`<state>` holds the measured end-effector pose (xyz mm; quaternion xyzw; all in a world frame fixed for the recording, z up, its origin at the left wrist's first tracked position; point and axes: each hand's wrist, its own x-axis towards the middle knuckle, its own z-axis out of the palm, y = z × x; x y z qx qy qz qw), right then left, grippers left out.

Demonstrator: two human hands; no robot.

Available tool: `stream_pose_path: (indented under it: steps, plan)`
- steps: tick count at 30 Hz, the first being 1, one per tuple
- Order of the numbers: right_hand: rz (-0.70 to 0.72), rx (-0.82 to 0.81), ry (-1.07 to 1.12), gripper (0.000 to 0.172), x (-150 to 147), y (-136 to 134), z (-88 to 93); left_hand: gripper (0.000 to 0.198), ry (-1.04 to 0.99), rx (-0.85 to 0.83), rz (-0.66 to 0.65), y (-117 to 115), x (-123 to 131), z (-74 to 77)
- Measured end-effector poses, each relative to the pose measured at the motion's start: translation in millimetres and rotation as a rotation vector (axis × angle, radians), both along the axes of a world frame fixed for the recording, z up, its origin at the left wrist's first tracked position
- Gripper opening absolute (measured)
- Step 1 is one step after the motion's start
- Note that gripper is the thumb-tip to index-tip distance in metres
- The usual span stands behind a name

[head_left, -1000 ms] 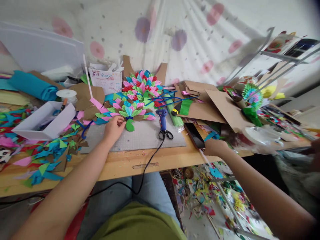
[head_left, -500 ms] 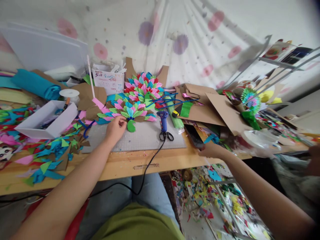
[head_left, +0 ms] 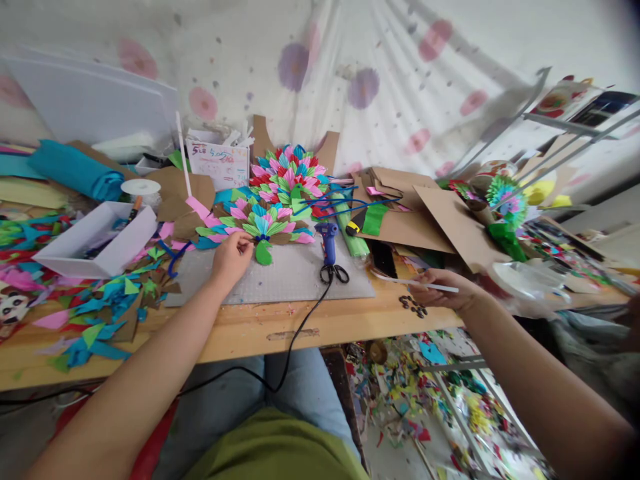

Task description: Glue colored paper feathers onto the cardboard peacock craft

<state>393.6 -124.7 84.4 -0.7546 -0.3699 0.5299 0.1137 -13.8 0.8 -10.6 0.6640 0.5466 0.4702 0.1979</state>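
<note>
My left hand is closed, its fingertips pinched at the lower left edge of a paper peacock. The peacock has a green body and layered pink, green, blue and brown paper feathers, and lies on a grey mat. At the right, my right hand is closed on a long, thin white stick-like thing, held nearly level over the table edge; its exact kind is unclear. Below it lie several small black pieces. A dark flat object is just behind.
A blue glue gun stands on the mat beside black-handled scissors, its cord trailing to my lap. Another feathered paper piece is behind. Paper scraps and a white box lie left; cardboard sheets and a metal rack stand right.
My right hand has risen and moved slightly right, and the thin white thing now shows in it. The small black pieces have come into view. My left hand stays at the peacock.
</note>
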Motion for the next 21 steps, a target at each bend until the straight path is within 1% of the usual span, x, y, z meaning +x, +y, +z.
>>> stream_pose_path:
  steps: [3,4,6,8,10,11,12,13,14,15,17,21]
  plan:
    - [-0.168,-0.010,0.051,0.044,-5,5,7.3,0.010,-0.003,0.007,0.008,0,-1,-0.2]
    - [-0.189,-0.004,0.088,0.046,-8,6,10.5,0.010,-0.002,0.012,0.011,0,-1,-0.3]
    - [-0.150,0.025,0.176,0.048,-13,9,17.3,0.010,-0.002,0.019,0.011,0,-1,-0.7]
    - [-0.080,0.097,0.227,0.045,-23,14,23.1,0.010,-0.002,0.025,0.009,0,0,-1.2]
    - [-0.020,0.246,0.211,0.035,-37,21,25.2,0.011,0.001,0.028,0.010,1,0,-1.7]
    - [0.021,0.356,0.182,0.026,-46,25,24.5,0.011,0.003,0.030,0.010,1,0,-2.0]
    - [0.022,0.511,0.150,0.019,-56,31,22.5,0.012,0.004,0.032,0.010,1,0,-2.2]
    - [-0.012,0.669,0.115,0.013,-66,37,19.4,0.012,0.007,0.034,0.009,1,0,-2.4]
    - [-0.055,0.795,0.079,0.010,-76,44,15.5,0.012,0.010,0.035,0.009,1,-1,-2.3]
    - [-0.093,0.896,0.043,0.012,-86,52,10.9,0.012,0.014,0.036,0.011,0,-1,-2.1]
    - [-0.146,1.018,0.025,0.015,-102,67,0.7,0.013,0.033,0.040,0.015,-2,0,-0.5]
    - [-0.211,1.162,0.028,0.015,-119,91,-18.7,0.016,0.115,0.033,0.004,-10,9,7.6]
